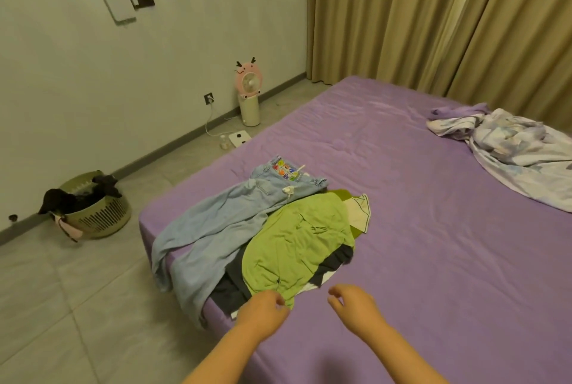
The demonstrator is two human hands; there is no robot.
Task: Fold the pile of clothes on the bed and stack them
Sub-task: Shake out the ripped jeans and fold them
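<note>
Nothing's folded yet, pile's at the bed corner, left hand touching the green shirt hem, right hand loosely curled and empty, so I'd pinch both hem corners and drag it flat first.

1. I see an unfolded pile on the purple bed near its corner.
2. Light blue jeans sprawl, legs hanging over the bed's edge.
3. A crumpled green shirt covers dark garments.
</note>
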